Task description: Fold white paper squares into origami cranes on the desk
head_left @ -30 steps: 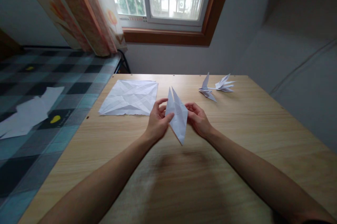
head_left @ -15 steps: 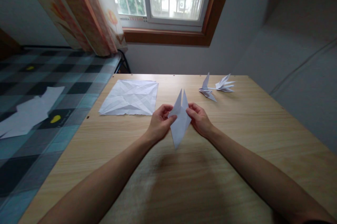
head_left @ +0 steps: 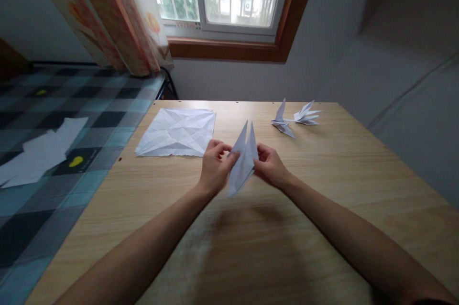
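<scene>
Pinching the folded white paper point(head_left: 244, 164) at its left edge, the left hand point(head_left: 215, 165) lays its thumb across the near face. The right hand point(head_left: 270, 166) closes on the opposite edge, its rear fingers hard to make out. The paper is raised over the wooden table point(head_left: 161, 178), a creased sheet point(head_left: 175, 133) beyond it on the left.

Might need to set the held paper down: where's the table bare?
Bare: the table right of the right forearm and between it and the left forearm. Crowded: far left, under the creased paper; far side, around the folded pieces.
</scene>
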Available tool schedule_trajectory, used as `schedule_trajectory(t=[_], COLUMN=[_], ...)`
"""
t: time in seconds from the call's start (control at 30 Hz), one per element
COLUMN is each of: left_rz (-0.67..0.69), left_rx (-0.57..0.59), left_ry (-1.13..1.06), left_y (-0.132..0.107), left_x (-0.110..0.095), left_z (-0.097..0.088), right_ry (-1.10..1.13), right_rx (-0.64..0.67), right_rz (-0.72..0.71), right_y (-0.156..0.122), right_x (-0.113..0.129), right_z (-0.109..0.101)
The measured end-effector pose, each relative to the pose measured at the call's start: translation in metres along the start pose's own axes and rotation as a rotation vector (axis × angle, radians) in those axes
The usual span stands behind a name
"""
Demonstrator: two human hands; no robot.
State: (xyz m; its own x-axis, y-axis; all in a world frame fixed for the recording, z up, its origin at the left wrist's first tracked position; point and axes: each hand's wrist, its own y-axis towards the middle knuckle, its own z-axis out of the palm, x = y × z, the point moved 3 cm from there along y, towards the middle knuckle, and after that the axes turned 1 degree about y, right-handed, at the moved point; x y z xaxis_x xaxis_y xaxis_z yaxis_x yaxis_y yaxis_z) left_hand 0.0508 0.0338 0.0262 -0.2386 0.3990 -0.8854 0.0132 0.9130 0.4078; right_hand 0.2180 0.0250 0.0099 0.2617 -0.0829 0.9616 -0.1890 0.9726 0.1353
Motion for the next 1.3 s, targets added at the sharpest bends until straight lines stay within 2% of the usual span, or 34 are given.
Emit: schedule_trajectory(t=[0.1,0.17,0.3,0.37,0.47,0.6,0.73,0.83,1.03,1.17,1.3], left_rz=[0.073,0.115,0.212,0.212,0.126,-0.017,-0.144,-0.196,-0.276,-0.265,-0.28], left_rx=[-0.024,0.047,0.229,0.28,0.321,0.312,0.307,0.29,0.228,0.176,0.175], left_ry=[0.099,0.096,0.07,0.079,0.073,-0.065,-0.343,-0.443,-0.495,-0.492,-0.472], left_y=[-0.001,-0.003,-0.01,-0.014,-0.017,-0.013,-0.006,-0.002,-0.003,-0.003,-0.002], left_x=[-0.008,-0.013,-0.021,-0.022,-0.02,-0.014,-0.01,-0.007,-0.001,-0.002,0.0], left_z=[-0.003,-0.003,0.0,0.002,0.004,0.007,0.009,0.009,0.011,0.009,0.009], right_ry=[-0.15,-0.231,-0.371,-0.419,-0.459,-0.395,-0.103,0.053,0.051,0.027,-0.035], right_rx=[0.054,0.044,-0.069,-0.104,-0.121,-0.189,-0.113,-0.077,-0.111,-0.117,-0.157], right_rz=[-0.029,-0.025,-0.046,-0.053,-0.098,-0.18,-0.074,-0.021,-0.037,-0.058,-0.112], right_y=[-0.003,-0.004,-0.007,-0.009,-0.01,-0.008,-0.003,-0.002,-0.001,0.0,0.001], right_x=[0.0,0.0,0.002,0.004,0.006,0.007,0.002,0.0,-0.002,-0.005,-0.003], right_z=[0.003,0.003,0.0,0.0,0.002,-0.001,-0.003,-0.002,0.001,-0.003,-0.008])
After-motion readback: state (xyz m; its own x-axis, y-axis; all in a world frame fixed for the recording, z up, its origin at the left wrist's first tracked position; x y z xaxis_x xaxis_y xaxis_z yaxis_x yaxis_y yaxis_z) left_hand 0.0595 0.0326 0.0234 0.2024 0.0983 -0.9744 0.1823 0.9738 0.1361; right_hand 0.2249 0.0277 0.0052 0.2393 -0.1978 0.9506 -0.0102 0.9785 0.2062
